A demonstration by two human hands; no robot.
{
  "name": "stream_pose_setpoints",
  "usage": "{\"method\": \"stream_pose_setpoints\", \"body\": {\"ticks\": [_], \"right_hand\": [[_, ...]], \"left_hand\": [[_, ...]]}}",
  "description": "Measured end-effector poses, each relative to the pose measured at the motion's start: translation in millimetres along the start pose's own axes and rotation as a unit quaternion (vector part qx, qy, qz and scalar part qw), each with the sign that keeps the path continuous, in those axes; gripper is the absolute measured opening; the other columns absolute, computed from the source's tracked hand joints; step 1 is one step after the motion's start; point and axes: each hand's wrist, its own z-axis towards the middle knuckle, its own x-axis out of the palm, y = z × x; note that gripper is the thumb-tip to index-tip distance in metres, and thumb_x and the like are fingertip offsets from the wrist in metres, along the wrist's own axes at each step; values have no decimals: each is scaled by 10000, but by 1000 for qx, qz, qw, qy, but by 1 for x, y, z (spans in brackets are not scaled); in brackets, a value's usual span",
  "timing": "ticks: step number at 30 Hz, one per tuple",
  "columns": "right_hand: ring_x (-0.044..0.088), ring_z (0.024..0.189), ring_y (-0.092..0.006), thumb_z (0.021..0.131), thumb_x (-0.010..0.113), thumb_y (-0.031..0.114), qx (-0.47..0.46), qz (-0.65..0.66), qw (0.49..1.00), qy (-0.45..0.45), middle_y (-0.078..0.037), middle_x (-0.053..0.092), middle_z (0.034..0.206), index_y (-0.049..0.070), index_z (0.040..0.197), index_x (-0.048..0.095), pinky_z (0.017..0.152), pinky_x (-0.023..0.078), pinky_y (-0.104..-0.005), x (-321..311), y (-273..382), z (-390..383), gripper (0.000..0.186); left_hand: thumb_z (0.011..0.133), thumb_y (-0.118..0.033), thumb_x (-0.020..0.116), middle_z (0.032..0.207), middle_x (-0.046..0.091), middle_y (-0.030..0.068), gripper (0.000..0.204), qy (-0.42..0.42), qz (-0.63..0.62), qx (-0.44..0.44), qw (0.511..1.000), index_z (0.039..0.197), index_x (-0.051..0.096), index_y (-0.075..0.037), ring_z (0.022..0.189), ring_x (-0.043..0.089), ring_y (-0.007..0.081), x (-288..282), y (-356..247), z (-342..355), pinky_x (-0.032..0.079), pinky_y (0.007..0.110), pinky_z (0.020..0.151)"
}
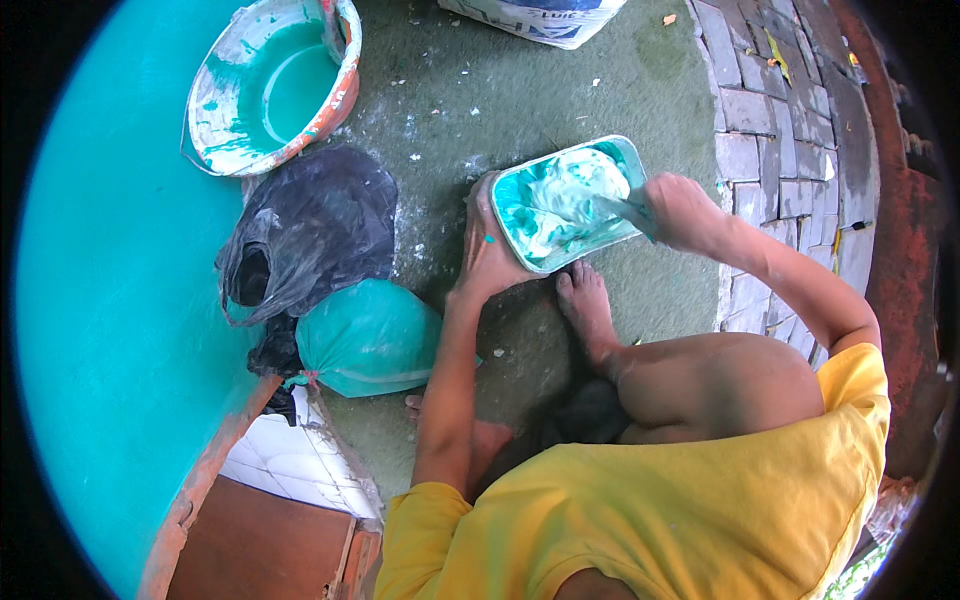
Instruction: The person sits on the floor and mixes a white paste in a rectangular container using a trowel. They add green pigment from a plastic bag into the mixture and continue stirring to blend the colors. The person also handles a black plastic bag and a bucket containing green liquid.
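Observation:
A rectangular plastic tub (590,254) sits on the concrete floor in front of me, tilted a little. It holds a thick white paste (578,190) streaked with turquoise. My left hand (490,252) is closed on the tub's left side, a turquoise spot on its back. In my right hand (688,214) is a paint-smeared scraper (628,211), gripped over the tub's right rim. Its far end dips into the paste, so the blade is partly hidden.
A paint-stained bucket (345,95) with turquoise paint stands at upper left. Below it lie a black plastic bag (320,215) and a tied turquoise bag (368,338), beside a turquoise wall (120,280). A white sack (545,20) stands at the top; grey pavers (740,160) border the right.

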Motion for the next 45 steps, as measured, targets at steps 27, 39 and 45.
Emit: {"method": "stream_pose_setpoints", "body": {"ticks": [27,39,45], "right_hand": [[646,619,-341,883,590,173,-73,-88,991,-63,-156,628,665,110,924,663,528,511,-452,-4,4,-22,104],[636,599,-341,863,595,88,-3,-57,998,-22,-155,611,638,63,884,681,578,513,-444,-6,-25,-34,92],[630,623,-323,873,614,147,-13,111,994,-19,-162,632,708,97,1023,692,597,504,-438,-24,6,-25,177]], "left_hand": [[403,-314,932,1372,346,265,1332,16,47,-48,998,1422,140,16,1305,344,436,0,-2,2,303,501,1103],[437,-416,937,1357,365,263,1359,33,73,-84,993,1387,84,49,1261,419,393,-4,-19,22,354,464,1069],[400,-331,941,1409,306,245,1391,46,48,-57,996,1443,88,12,1339,303,422,-12,-13,22,300,490,1120]]}}
